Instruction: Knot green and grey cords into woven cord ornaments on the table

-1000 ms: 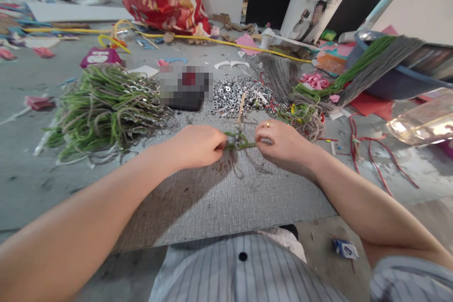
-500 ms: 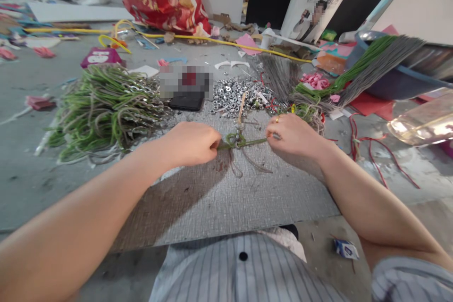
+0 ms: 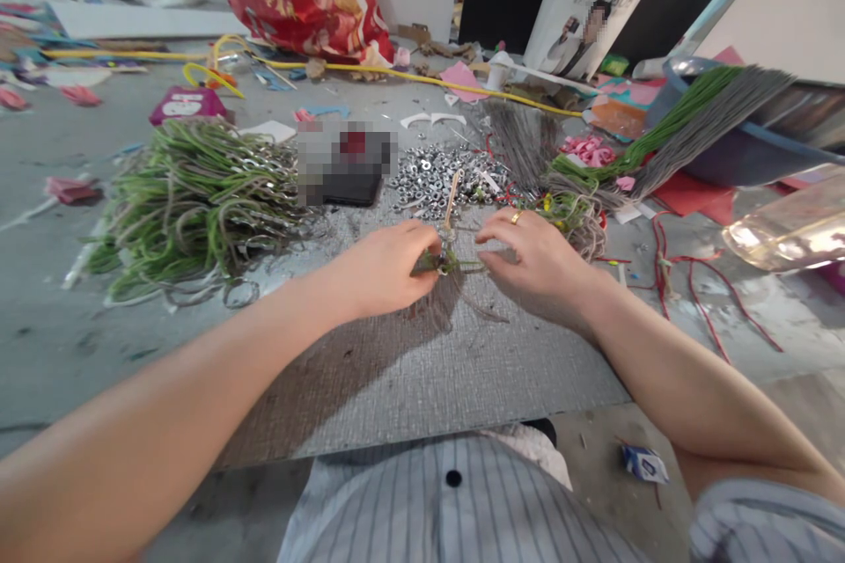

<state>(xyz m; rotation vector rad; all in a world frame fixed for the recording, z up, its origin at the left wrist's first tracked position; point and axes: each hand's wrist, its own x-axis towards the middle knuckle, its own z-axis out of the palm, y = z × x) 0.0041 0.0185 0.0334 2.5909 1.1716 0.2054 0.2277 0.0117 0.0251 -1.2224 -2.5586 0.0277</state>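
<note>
Over the textured grey board (image 3: 409, 387), my left hand (image 3: 389, 273) pinches a knotted green cord (image 3: 451, 263) between thumb and fingers. Part of the knot is hidden by those fingers. My right hand (image 3: 538, 253), a ring on one finger, is at the cord's right side with thumb and fingers apart. A thin grey cord (image 3: 485, 308) trails from the knot towards me. Just behind the knot, a pale stick-like piece (image 3: 453, 193) points away from me. Beyond the hands lies a heap of small metal rings or nuts (image 3: 429, 176).
A pile of green and grey cords with metal pieces (image 3: 198, 202) lies left, near a dark phone-like object (image 3: 353, 185). At right are a bundle of straight cords (image 3: 700, 123), a blue basin (image 3: 726, 141), red cords (image 3: 660, 264) and a clear container (image 3: 792, 220).
My left hand has moved right, onto the knot. My right hand has shifted slightly left and its fingers have opened from the green cord. The cord between the hands is less exposed.
</note>
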